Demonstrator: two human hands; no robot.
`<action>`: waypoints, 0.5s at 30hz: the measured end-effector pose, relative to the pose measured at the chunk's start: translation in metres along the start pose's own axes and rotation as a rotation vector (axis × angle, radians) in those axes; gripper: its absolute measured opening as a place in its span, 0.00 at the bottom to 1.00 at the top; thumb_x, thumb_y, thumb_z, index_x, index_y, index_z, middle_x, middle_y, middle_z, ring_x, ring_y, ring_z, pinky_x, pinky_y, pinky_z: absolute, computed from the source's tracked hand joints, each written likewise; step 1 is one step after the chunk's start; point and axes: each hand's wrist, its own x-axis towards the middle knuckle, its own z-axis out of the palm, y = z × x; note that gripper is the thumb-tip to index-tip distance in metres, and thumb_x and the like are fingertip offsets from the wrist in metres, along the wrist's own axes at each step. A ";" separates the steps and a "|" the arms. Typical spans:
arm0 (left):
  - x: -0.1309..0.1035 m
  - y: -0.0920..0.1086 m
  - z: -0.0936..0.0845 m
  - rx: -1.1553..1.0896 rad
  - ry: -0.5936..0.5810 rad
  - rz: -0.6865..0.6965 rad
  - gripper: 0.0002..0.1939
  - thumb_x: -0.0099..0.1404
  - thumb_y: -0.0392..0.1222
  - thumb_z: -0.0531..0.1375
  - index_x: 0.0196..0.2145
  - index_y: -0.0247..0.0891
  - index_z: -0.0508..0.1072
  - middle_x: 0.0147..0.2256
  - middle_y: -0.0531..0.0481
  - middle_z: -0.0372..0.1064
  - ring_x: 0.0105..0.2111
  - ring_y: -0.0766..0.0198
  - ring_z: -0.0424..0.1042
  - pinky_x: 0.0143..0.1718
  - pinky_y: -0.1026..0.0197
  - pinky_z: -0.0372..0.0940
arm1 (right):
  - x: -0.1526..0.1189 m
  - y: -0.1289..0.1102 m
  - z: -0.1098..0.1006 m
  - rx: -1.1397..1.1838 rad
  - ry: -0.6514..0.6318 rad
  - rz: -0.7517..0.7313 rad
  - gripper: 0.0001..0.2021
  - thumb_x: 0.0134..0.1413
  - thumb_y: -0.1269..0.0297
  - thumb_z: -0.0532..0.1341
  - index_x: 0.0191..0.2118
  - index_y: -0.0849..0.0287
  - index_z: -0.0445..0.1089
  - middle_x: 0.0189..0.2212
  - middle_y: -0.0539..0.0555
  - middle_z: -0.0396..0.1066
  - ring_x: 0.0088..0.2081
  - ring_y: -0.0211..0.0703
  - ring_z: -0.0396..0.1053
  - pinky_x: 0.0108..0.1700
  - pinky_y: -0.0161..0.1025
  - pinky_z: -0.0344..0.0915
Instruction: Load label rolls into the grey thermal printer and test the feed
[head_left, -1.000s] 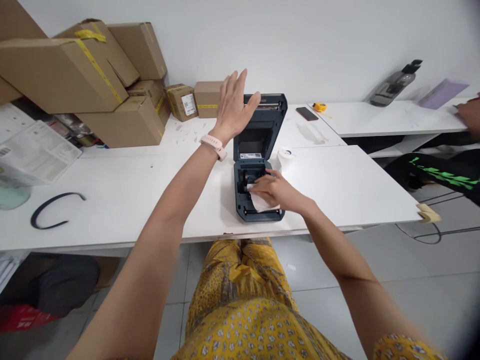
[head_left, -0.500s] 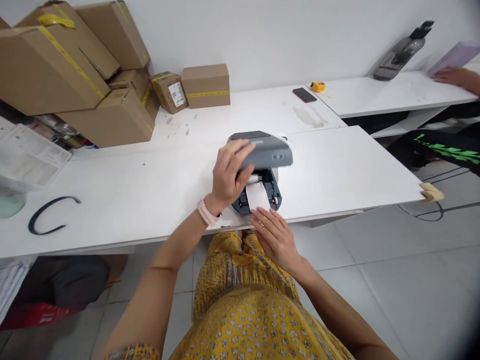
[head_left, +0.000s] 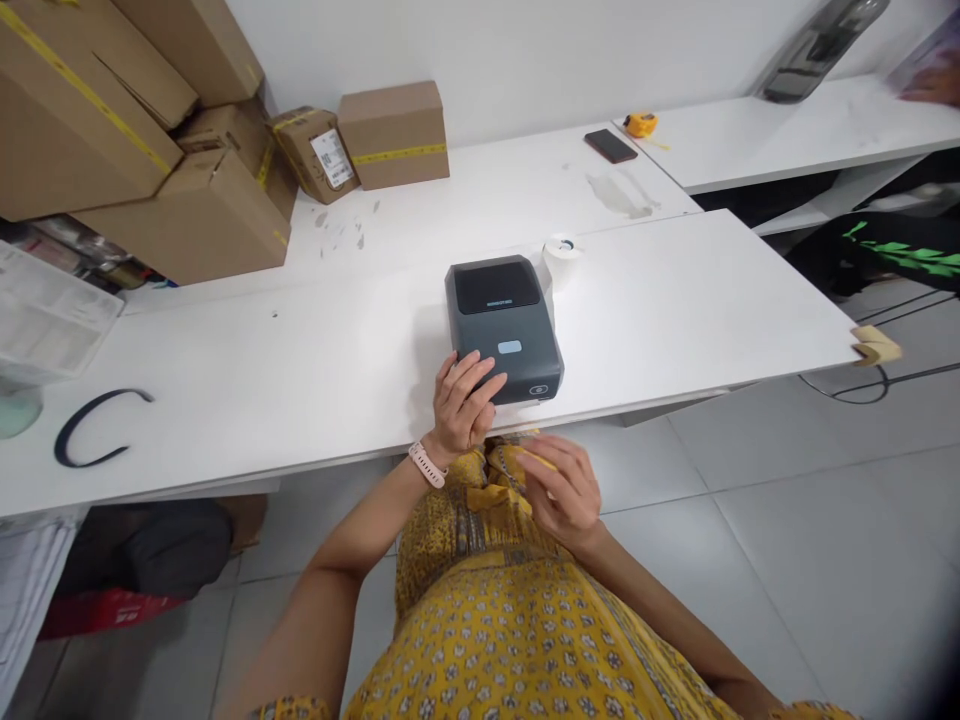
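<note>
A dark grey label printer point(head_left: 506, 325) stands near the front edge of the white table with its lid down. My left hand point(head_left: 461, 405) rests on the lid's front left corner, fingers stretched out over it and gripping nothing. Just off the table edge, above my lap, my right hand point(head_left: 561, 490) hovers with fingers loosely bent and apart; I see nothing in it, though it is slightly blurred. A white paper roll point(head_left: 561, 262) sits behind the printer on its right. The paper inside is hidden by the lid.
Stacked cardboard boxes point(head_left: 180, 215) fill the back left. A black curved band point(head_left: 75, 430) and a clear plastic container point(head_left: 56, 310) lie at left. Behind the printer are a phone point(head_left: 610, 146) and a yellow tape measure point(head_left: 641, 125). A dark bottle point(head_left: 817, 60) stands far right.
The printer's lid has swung down shut under my left hand, covering the paper. My right hand has left the paper and drawn back over my lap. The view has shifted.
</note>
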 end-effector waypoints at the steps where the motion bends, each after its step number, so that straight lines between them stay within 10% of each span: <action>1: -0.002 0.001 0.002 -0.013 0.004 -0.023 0.24 0.77 0.47 0.43 0.54 0.40 0.76 0.54 0.41 0.78 0.63 0.54 0.70 0.68 0.42 0.60 | 0.005 0.001 -0.002 -0.042 0.066 0.018 0.35 0.59 0.79 0.62 0.69 0.44 0.64 0.49 0.56 0.80 0.55 0.51 0.76 0.53 0.50 0.77; 7: -0.004 0.005 0.011 -0.013 0.016 -0.140 0.31 0.77 0.53 0.38 0.48 0.41 0.79 0.47 0.41 0.80 0.60 0.52 0.73 0.68 0.40 0.59 | 0.053 0.031 0.002 -0.130 0.048 0.124 0.31 0.70 0.67 0.50 0.75 0.45 0.50 0.71 0.56 0.61 0.73 0.58 0.56 0.71 0.62 0.60; 15: -0.015 0.006 0.020 -0.018 -0.011 -0.257 0.30 0.75 0.56 0.39 0.43 0.45 0.79 0.43 0.44 0.80 0.57 0.51 0.73 0.69 0.38 0.55 | 0.056 0.057 0.031 -0.180 -0.125 0.172 0.30 0.70 0.63 0.39 0.73 0.48 0.57 0.65 0.54 0.70 0.75 0.56 0.54 0.72 0.61 0.57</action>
